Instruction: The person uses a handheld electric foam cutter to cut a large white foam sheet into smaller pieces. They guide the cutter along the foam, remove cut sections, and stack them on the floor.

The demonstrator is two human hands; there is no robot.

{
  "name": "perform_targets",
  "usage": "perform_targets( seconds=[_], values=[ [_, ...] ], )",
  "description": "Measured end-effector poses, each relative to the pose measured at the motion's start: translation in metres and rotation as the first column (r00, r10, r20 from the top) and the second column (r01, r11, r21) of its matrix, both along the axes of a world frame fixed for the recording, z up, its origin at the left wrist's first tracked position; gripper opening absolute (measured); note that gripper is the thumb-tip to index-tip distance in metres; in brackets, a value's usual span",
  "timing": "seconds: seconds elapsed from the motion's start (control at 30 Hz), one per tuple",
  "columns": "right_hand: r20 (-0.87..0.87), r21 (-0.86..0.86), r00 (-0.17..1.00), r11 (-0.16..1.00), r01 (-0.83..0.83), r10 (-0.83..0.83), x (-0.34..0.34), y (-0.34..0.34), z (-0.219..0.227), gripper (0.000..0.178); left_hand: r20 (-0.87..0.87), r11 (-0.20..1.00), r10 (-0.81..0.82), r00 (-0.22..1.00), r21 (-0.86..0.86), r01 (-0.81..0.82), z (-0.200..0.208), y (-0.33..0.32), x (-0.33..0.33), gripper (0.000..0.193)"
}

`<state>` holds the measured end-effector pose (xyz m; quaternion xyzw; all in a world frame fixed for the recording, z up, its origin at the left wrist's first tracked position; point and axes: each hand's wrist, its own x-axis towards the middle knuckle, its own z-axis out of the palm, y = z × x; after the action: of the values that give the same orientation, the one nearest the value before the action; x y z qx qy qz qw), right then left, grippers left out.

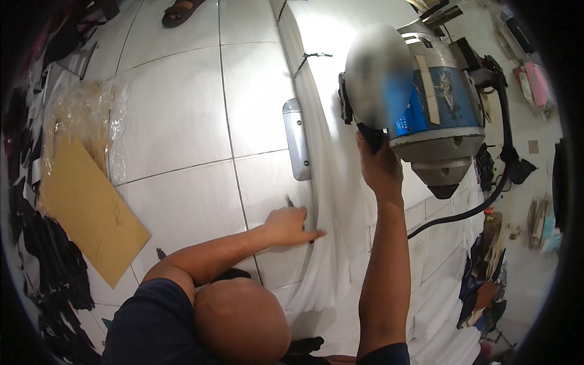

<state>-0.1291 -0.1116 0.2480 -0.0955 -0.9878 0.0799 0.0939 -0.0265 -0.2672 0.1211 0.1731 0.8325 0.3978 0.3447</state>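
Note:
My right hand [382, 167] is wrapped round the black handle [372, 137] of a fabric cutting machine [447, 115]. The machine has a blue and grey motor housing with a tapered grey end. A blurred patch covers part of its left side. A stack of thin white fabric [325, 182] runs beside and below it. My left hand [289, 226] is at the stack's left edge, fingers apart, one fingertip reaching onto the cloth; whether it presses down I cannot tell. A silver metal plate [297, 140] with screws sticks out along the same edge.
A black cable [456, 216] curves from the machine. On the tiled floor [176, 121] at left lie a brown cardboard sheet [91, 213], clear plastic wrap [82, 115] and dark cloth scraps [61, 267]. My bent knee [243, 322] is in front. More scraps [486, 292] lie at right; a sandal [179, 12] shows at the top.

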Motion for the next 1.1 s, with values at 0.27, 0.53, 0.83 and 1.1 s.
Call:
perform_targets(
  seconds=[0.27,0.53,0.83,1.1],
  values=[
    [-0.012,-0.009,0.999,0.999,-0.037,0.037,-0.008,-0.006,-0.005,0.071,0.397,0.673,0.404,0.824,0.482,-0.562,-0.026,0.059,-0.007,0.108],
    [-0.048,-0.065,0.994,0.992,-0.106,0.103,0.012,-0.026,-0.016,0.073,0.465,0.633,0.459,0.757,0.427,-0.646,-0.041,0.072,-0.005,0.105],
    [-0.410,-0.190,0.893,0.940,-0.284,0.187,0.006,-0.019,-0.038,0.040,0.441,0.471,0.317,0.840,0.695,-0.543,-0.059,0.069,-0.003,0.100],
    [-0.441,-0.439,0.895,0.853,-0.283,0.070,0.015,-0.029,-0.031,0.027,0.350,0.487,0.156,0.924,0.787,-0.380,-0.097,0.061,-0.009,0.066]
  ],
)
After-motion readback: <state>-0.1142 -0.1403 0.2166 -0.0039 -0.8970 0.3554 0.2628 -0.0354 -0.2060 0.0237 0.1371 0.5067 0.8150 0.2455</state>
